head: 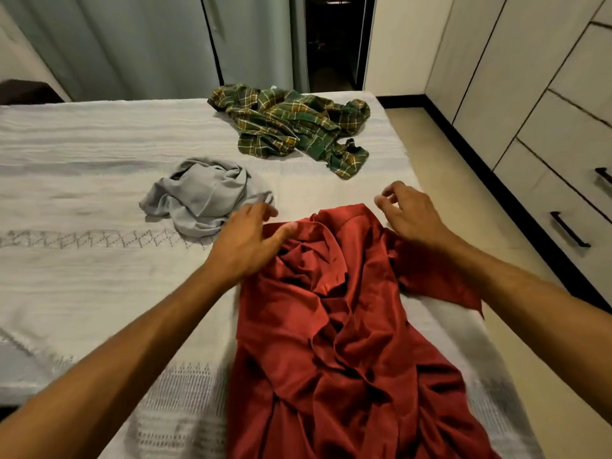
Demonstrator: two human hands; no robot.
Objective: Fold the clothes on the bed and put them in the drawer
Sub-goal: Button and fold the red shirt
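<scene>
A crumpled red shirt [337, 313] lies lengthwise on the white bedspread [82, 180], its collar end away from me. My left hand [245, 240] rests on the shirt's upper left part, fingers relaxed and spread. My right hand [407, 213] hovers just above the shirt's upper right corner with loosely curled fingers and holds nothing. A bunched grey garment [202, 193] lies just left of my left hand. Farther back sits a rumpled green plaid shirt [294, 127]. Drawers with black handles [569, 226] are in the cabinet on the right.
A tiled floor strip [463, 180] runs between the bed's right edge and the tall cream wardrobe [516, 77]. Behind the bed hang pale curtains [132, 44], with a dark doorway [334, 41] beside them. A dark object [26, 91] sits at the far left.
</scene>
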